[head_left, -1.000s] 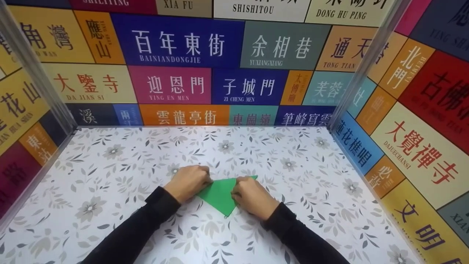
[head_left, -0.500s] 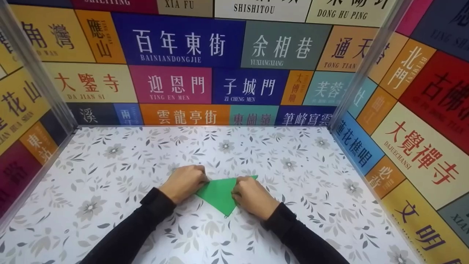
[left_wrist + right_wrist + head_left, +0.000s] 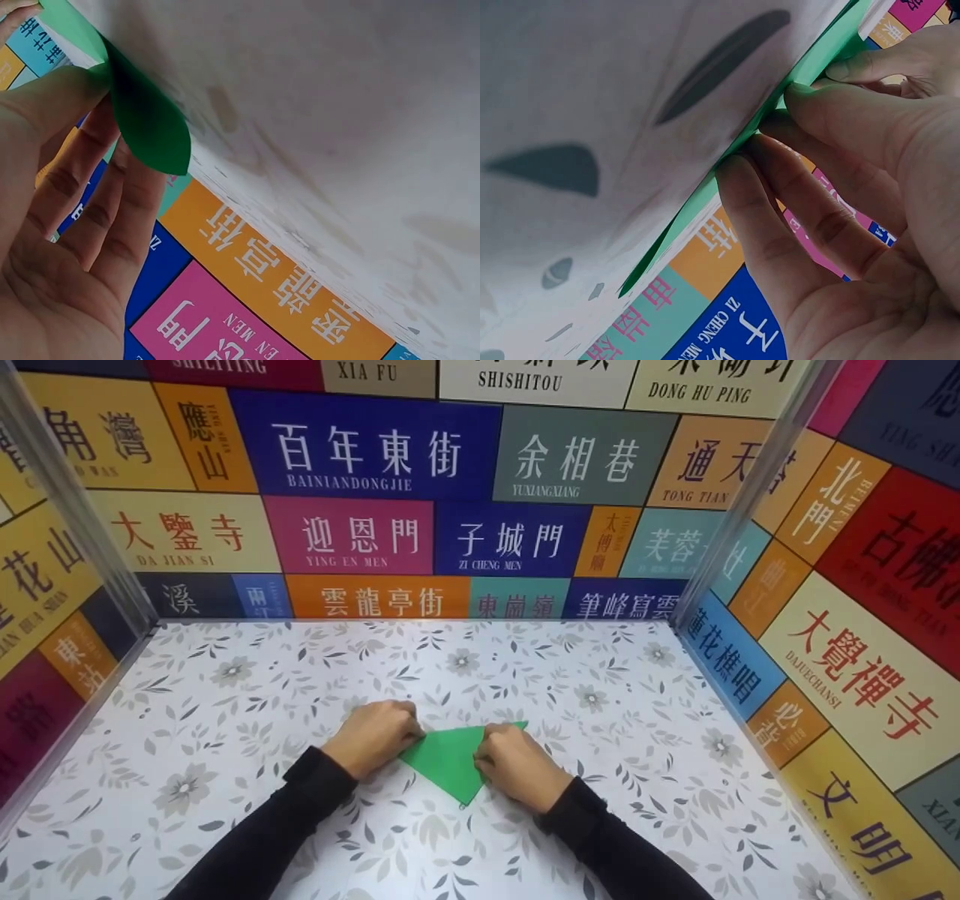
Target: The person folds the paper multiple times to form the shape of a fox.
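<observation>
A folded sheet of green paper [image 3: 446,757] lies on the table, one point toward the person and another at the upper right. My left hand [image 3: 376,736] pinches its left corner between thumb and fingers. In the left wrist view, the held corner of the green paper [image 3: 150,124] curls up past the fingers. My right hand [image 3: 517,765] lies across the paper's right part, its bent fingers and thumb bunched there. The right wrist view shows those fingertips [image 3: 735,169] down on the green edge, close over the table.
The white table [image 3: 300,675] carries a grey floral and leaf print. Colourful sign panels [image 3: 360,442] with large characters stand upright at the back and both sides. Clear corner strips [image 3: 720,562] join the panels.
My left hand has slid slightly left with its fingers still at the paper's left corner, and a little more green shows beside it. The right hand and paper stay in place.
</observation>
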`<state>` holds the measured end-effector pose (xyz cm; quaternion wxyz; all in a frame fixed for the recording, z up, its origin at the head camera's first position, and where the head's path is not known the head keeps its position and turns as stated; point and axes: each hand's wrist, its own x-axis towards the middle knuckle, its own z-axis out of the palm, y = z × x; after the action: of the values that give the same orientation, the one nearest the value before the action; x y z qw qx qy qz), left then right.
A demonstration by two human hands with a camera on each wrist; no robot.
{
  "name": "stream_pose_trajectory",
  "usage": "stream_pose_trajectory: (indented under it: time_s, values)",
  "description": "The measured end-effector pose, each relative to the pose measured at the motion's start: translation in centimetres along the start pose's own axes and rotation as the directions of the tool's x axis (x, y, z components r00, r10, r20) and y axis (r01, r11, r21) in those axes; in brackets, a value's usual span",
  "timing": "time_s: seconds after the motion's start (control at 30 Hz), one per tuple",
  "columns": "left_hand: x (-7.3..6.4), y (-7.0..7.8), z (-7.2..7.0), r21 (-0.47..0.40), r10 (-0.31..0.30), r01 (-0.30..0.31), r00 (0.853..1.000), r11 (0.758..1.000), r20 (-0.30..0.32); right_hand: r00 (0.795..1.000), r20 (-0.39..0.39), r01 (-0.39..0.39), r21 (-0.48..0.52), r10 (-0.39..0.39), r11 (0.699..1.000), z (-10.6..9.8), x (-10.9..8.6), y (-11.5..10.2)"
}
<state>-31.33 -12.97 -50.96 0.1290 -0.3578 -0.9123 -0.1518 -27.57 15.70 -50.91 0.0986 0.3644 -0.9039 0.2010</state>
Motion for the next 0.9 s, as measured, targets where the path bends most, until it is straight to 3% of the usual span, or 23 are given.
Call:
stream_pose_trajectory:
  time_s: [0.3,0.6,0.9]
  values:
    - [-0.5,-0.4,-0.9,-0.01,-0.011,0.011,0.999,1.0,0.047,1.0,0.02,-0.019,0.015,0.019,1.0,0.0,0.1,0.1]
    - [-1.0,-0.8,-0.7,-0.011,-0.015,0.015,0.999,1.0,0.034,1.0,0.016,-0.009,0.035,0.009,0.999,0.0,0.1,0.0]
    - [-1.6,-1.5,-1.5,-0.03,-0.024,0.025,0.999,0.999,0.034,1.0,0.017,-0.02,0.03,0.02,0.999,-0.2,0.1,0.0]
